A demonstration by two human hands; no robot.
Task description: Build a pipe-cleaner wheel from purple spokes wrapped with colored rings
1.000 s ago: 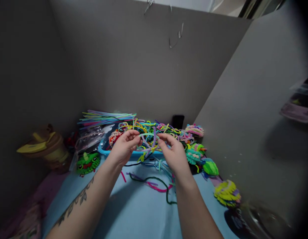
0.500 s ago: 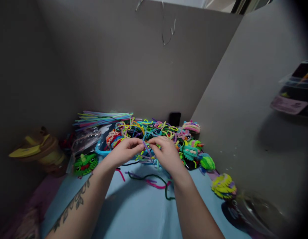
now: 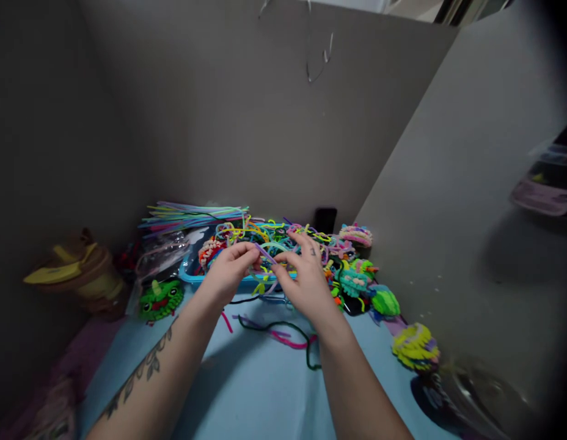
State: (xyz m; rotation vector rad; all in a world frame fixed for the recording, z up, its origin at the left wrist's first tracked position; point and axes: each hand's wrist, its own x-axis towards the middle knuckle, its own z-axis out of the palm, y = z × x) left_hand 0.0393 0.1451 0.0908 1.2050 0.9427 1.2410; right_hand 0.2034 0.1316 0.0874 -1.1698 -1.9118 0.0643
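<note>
A purple pipe cleaner (image 3: pixel 266 253) stretches between my two hands, above the front of a blue tray (image 3: pixel 192 279). My left hand (image 3: pixel 231 269) pinches its left end between thumb and fingers. On its other end, the thumb and forefinger of my right hand (image 3: pixel 304 275) are closed, with the other fingers raised. A pale green strand (image 3: pixel 277 245) curves just behind it. Below my hands, yellow and lilac ends dangle; whether they join the held piece I cannot tell. A tangled heap of coloured pipe cleaners (image 3: pixel 320 239) fills the tray.
Straight pipe cleaners (image 3: pixel 196 215) lie at the back left. A green fuzzy figure (image 3: pixel 160 300) sits left; a yellow fuzzy piece (image 3: pixel 415 347) and others line the right. A dark green pipe cleaner (image 3: pixel 283 324) lies on the blue tabletop (image 3: pixel 256 391). A phone-like black object (image 3: pixel 325 220) leans on the wall.
My hands have moved slightly apart, and the purple pipe cleaner now slants more openly between them. My right hand's upper fingers have lifted. The whole view has shifted slightly.
</note>
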